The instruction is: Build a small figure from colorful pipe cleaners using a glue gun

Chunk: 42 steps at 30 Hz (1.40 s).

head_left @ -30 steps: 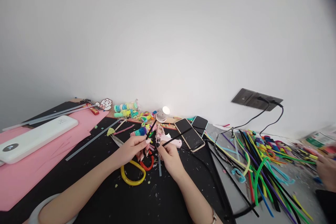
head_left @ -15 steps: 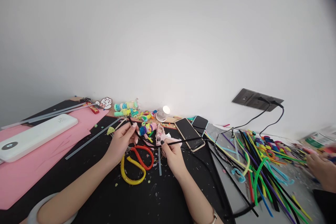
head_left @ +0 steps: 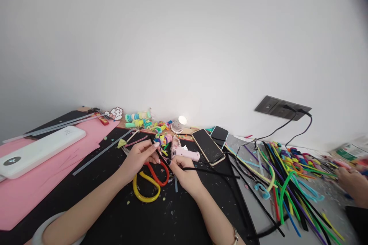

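A long black fuzzy pipe cleaner [head_left: 212,171] is pinched at its left end between the closed grips of the left hand [head_left: 139,157] and right hand [head_left: 184,171]; its length trails rightward over the black worktop [head_left: 172,214].

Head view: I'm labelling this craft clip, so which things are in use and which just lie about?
In use:
left hand
right hand
black pipe cleaner, pinched by both

Lying about:
glue gun
phones
power bank
pink sheet
coloured pipe cleaners
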Tool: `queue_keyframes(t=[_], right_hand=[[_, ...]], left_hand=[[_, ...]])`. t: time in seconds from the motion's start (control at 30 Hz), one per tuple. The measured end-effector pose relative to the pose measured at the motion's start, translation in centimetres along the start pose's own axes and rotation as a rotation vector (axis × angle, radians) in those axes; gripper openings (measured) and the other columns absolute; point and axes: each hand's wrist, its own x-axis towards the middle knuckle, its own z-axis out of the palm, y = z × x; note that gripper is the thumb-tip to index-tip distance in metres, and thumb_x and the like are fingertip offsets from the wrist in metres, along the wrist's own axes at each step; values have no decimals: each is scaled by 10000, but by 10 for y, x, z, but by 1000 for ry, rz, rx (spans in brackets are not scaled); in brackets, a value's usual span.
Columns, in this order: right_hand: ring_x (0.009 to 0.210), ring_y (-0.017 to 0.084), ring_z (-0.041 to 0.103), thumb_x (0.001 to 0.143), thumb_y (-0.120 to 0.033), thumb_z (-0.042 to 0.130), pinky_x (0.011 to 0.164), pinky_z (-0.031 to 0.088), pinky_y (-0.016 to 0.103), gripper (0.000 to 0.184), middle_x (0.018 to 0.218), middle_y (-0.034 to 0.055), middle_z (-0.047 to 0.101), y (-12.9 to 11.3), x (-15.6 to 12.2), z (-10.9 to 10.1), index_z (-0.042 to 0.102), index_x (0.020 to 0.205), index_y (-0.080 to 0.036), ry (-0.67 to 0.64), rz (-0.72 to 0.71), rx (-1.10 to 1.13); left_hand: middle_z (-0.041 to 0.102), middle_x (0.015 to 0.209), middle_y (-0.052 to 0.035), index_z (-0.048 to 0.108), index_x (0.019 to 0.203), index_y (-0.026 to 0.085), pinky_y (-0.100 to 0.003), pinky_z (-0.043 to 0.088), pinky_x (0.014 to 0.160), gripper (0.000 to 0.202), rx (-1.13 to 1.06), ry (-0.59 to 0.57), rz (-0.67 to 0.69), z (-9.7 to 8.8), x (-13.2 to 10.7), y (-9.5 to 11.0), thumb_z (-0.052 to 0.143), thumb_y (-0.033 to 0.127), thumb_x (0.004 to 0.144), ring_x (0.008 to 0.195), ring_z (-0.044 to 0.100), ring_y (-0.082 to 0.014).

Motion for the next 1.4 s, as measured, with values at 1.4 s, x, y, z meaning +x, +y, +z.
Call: queue_keyframes(t=[1.4], right_hand=[[614,121,515,812,-335,675,492,427,216,289,792,35,610,1,3,-7,732,1060,-198,269,55,604]], left_hand=[[693,846,-58,664,929,200,-321,518,729,404,107,218,42,-27,22,-9,697,543,719,842,649,-235]])
